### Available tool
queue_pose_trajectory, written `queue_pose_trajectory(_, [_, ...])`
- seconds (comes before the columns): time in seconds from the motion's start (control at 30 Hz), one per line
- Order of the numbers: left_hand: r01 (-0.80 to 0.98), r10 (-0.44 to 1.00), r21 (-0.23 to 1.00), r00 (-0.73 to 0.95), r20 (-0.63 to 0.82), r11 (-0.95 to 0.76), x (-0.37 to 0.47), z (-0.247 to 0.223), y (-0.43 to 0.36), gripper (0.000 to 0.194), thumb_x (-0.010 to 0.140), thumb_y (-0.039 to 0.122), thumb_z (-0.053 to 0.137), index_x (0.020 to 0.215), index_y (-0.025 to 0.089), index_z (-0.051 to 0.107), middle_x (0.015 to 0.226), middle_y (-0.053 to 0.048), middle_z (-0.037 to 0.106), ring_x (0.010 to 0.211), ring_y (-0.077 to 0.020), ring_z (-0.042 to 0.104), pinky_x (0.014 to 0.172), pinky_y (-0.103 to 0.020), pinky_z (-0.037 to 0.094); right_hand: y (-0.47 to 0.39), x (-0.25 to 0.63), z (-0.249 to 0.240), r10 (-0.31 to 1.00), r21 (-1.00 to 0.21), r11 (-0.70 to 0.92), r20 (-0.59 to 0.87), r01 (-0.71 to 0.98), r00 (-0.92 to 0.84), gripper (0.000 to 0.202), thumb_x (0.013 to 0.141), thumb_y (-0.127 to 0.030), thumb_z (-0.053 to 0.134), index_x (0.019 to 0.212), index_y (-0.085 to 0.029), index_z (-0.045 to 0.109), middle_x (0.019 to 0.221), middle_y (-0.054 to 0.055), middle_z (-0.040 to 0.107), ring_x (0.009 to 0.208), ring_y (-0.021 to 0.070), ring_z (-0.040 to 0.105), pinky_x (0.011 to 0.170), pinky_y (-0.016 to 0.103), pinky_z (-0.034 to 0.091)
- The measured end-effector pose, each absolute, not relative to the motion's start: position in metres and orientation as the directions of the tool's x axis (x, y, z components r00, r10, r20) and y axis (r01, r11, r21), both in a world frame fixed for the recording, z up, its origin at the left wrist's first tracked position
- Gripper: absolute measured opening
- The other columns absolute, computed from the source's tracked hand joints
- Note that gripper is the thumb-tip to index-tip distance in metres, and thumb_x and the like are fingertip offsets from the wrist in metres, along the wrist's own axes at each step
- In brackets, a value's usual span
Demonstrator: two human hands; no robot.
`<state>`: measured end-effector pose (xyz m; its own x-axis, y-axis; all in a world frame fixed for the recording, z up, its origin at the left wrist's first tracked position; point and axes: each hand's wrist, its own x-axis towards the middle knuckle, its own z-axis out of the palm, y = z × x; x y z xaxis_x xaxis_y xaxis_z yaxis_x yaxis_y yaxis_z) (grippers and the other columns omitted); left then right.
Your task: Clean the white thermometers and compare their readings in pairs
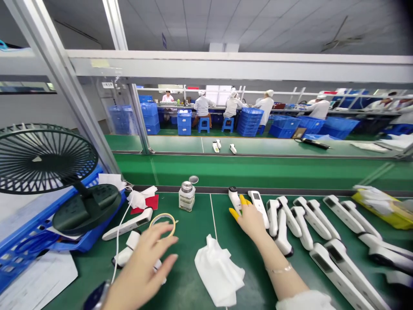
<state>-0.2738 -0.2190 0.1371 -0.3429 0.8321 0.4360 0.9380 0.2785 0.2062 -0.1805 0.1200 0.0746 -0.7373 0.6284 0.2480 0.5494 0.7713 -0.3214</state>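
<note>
Your right hand [250, 219], with yellow covers on two fingertips [234, 213], reaches far across the green mat [187, 224] and rests on a white handheld device [234, 199] at the left end of a long row of like devices [322, 228] that runs right and near. The fingers lie over the device, and whether they have closed on it cannot be told from this view; a second device [258, 206] lies just to its right, beside the hand. Your left hand [143, 267] hovers with fingers spread and holds nothing, near the front edge of the mat and over a white device [127, 254] lying there; a ring of clear tape [163, 221] sits just beyond its fingertips, and another white device [127, 224] lies left of the ring. Between your hands lies a crumpled white cloth [219, 271]. Far of the tape stands a small pump bottle [186, 196], with a red card [146, 203] to its left. At the far left stand a dark desk fan [45, 159] and a blue crate [48, 232]. Beyond the green conveyor [258, 170], seated people in white [232, 105] work at another line.
</note>
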Motion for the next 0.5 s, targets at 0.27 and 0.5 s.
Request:
queue_pose_trajectory(0.27, [0.763,0.725,0.489,-0.608,0.324,0.421,-0.25,0.107,-0.203,0.025,0.086,0.03,0.047,0.111,0.027,0.052,0.117,-0.007,0.056,0.111,-0.0195,0.052,0.091,-0.034,0.047,0.125,-0.196,0.067,0.673,-0.334,0.728,0.183,0.598,-0.717,0.039,0.074,-0.028,0.055,0.106,-0.006,0.06,0.094,0.023,0.062,0.089,0.0384,0.059,0.075,0.048,0.043])
queue_pose_trajectory(0.5, [0.494,0.371,0.482,-0.867,0.332,0.723,-0.29,0.066,-0.273,0.035,0.086,0.038,0.042,0.115,0.021,0.051,0.126,-0.013,0.048,0.116,-0.0258,0.048,0.095,-0.046,0.043,0.12,-0.194,0.074,0.683,-0.712,0.598,0.212,0.368,-0.699,0.056,0.08,-0.042,0.04,0.127,-0.013,0.046,0.097,0.012,0.066,0.089,0.0278,0.063,0.084,0.042,0.045])
